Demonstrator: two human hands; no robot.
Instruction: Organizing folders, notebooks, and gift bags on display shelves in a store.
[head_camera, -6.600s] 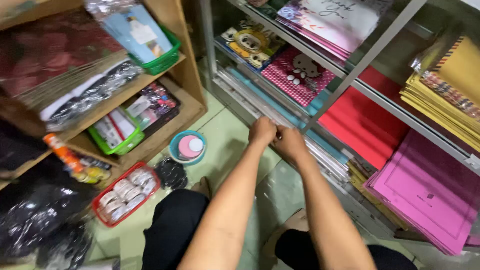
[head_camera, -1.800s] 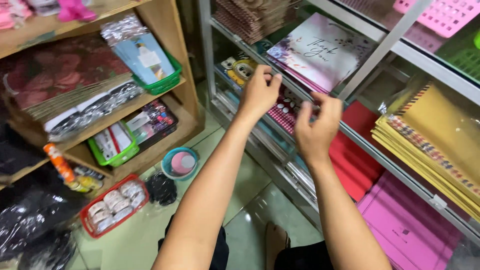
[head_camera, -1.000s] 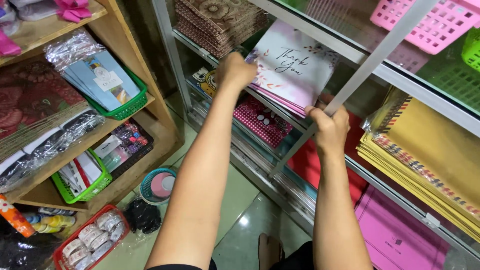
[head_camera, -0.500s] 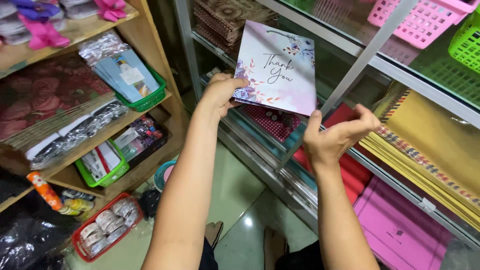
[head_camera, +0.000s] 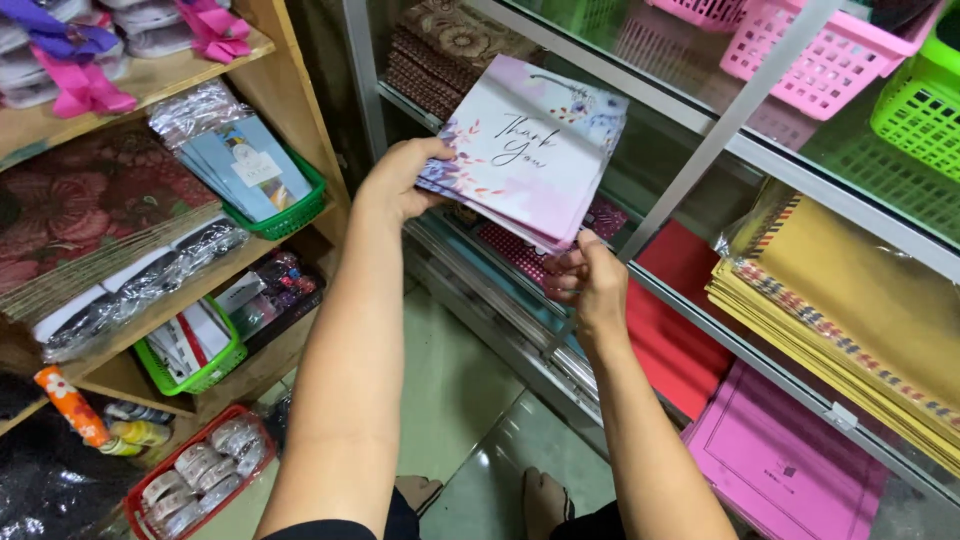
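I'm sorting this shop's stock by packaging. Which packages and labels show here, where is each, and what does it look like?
Stack of flat bags: in both hands, white-lilac, floral corners.
Blue packets: green basket, left shelf, clear wrap, white label.
Tape rolls: red basket, floor, white.
Yellow envelopes: right shelf, striped edges, stacked.

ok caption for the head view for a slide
Both hands, left hand and right hand, hold a floral paper bag stack beside glass shelves.

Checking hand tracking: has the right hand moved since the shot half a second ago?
Yes. The right hand has left the slanted grey metal cabinet post and now pinches the lower corner of the floral purple-and-white paper bag stack, held by the left hand.
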